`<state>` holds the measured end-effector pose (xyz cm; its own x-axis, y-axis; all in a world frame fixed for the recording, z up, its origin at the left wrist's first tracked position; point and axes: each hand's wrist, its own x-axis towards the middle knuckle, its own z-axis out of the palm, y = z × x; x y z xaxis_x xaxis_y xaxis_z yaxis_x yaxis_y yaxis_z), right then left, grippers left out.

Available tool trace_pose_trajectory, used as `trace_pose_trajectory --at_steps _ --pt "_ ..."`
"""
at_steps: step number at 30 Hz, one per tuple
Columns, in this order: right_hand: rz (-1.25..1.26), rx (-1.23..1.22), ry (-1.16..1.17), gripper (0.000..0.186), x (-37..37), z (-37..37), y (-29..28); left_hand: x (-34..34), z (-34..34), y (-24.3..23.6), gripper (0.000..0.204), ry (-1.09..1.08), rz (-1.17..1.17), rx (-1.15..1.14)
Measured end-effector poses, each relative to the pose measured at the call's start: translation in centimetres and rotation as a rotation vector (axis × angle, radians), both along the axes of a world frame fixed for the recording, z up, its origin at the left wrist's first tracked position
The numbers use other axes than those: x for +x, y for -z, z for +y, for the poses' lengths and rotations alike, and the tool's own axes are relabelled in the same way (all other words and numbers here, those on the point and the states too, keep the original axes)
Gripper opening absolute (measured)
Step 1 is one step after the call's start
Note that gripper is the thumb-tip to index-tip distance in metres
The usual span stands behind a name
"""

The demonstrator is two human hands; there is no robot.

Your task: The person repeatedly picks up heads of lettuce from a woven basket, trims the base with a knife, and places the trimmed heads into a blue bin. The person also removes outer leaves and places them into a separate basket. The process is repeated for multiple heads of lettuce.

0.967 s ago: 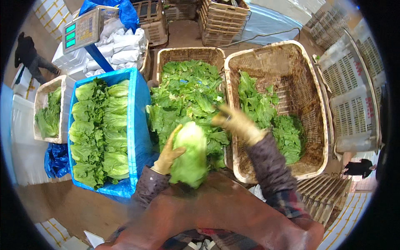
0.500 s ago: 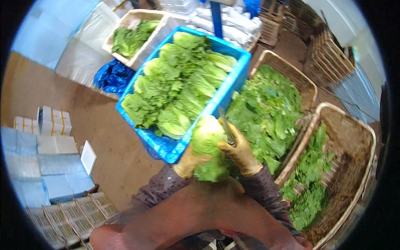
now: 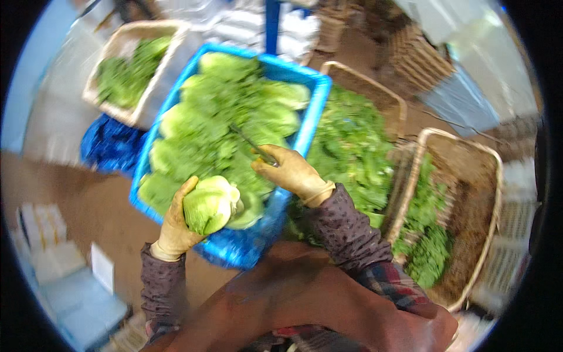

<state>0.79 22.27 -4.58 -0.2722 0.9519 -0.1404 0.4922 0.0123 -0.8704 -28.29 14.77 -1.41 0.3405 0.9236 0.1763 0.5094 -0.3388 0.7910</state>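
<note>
In a yellow glove, my left hand (image 3: 179,223) grips a head of leafy lettuce (image 3: 206,206), its pale cut end turned to the right. That head is held over the near corner of a blue-lined crate (image 3: 319,105), where rows of green heads (image 3: 234,123) lie side by side. My right hand (image 3: 291,171), gloved too, is closed around the handle of a knife (image 3: 255,144). The blade points up and left above the crated heads. Motion blurs the picture somewhat, and I cannot tell whether the blade touches any leaves.
Right of the crate a large basket (image 3: 403,108) holds loose trimmed leaves (image 3: 352,152). Beyond it stands another basket (image 3: 498,170) with fewer leaves and a dirty bottom. At the upper left are a white crate (image 3: 176,29) with greens and a crumpled blue plastic bag (image 3: 111,144).
My left hand has carried the lettuce head left, from in front of me to the blue-lined crate. My right hand with the knife has moved up and left, over the crate. The view has shifted.
</note>
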Motion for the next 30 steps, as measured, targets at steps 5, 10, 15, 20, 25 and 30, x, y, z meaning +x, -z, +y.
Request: trace_pose_trajectory --at_steps 5,10,15,20,25,30 --pt "0.592 -0.449 0.183 0.052 7.6 -2.0 -4.2 8.6 10.7 -2.6 0.101 0.422 0.326 0.224" --pt "0.570 0.002 0.560 0.047 9.4 3.6 -3.9 15.6 22.7 -2.8 0.091 0.508 0.377 0.668" --pt "-0.014 0.010 0.520 0.038 11.3 13.3 4.0 18.3 31.2 7.6 0.101 0.409 0.596 0.576" --pt "0.089 0.201 0.539 0.047 12.9 11.4 9.5 16.7 32.0 12.7 0.115 0.248 0.471 0.536" --pt "0.119 -0.093 0.687 0.042 14.5 -4.1 8.8 10.6 27.3 3.4 0.123 0.044 0.484 0.412" --pt "0.786 -0.795 0.969 0.039 10.7 -20.5 12.7 15.0 24.8 4.2 0.117 0.311 0.772 0.237"
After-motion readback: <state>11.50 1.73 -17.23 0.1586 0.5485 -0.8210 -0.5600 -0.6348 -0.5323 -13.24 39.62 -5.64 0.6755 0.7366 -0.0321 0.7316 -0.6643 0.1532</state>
